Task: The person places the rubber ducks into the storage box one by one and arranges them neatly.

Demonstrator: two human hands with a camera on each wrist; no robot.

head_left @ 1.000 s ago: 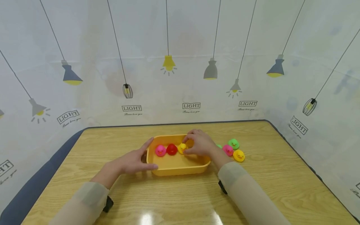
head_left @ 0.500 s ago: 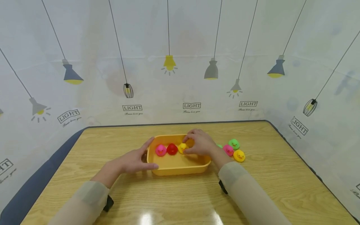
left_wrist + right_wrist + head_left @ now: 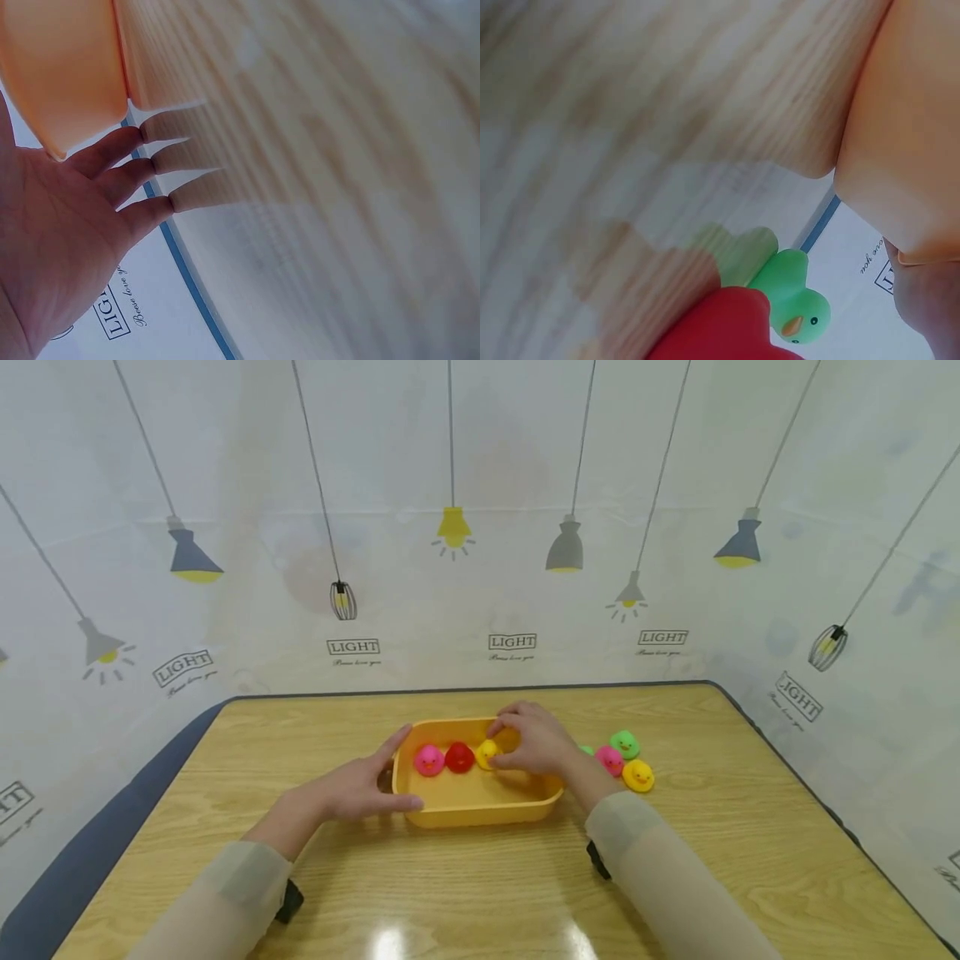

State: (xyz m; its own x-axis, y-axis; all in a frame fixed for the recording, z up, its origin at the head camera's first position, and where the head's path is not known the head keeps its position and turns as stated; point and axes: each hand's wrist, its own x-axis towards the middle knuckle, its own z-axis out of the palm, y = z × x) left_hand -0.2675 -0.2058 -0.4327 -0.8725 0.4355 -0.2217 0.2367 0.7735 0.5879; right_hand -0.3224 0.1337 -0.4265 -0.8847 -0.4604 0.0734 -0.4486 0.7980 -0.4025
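A yellow-orange plastic tray [image 3: 480, 817] stands on the table. My left hand [image 3: 357, 787] spans its left end, thumb over the near rim and index finger by the far corner. In the left wrist view the other fingers [image 3: 120, 176] are spread fairly straight, tips at the tabletop. My right hand [image 3: 534, 739] reaches inside the tray and pinches a yellow rubber duck [image 3: 487, 752] between thumb and fingers. A red rubber duck [image 3: 459, 758] and a pink rubber duck [image 3: 430, 761] sit in a row to its left.
Right of the tray, on the wooden table [image 3: 720, 827], lie a green duck [image 3: 625, 744], a pink duck [image 3: 611, 761] and a yellow duck [image 3: 638, 776]. Another green one is partly hidden by the right wrist. A red duck [image 3: 720, 330] shows in the right wrist view.
Both hands, the tray and the ducks stay essentially in place; only a slight shift of the head view shows.
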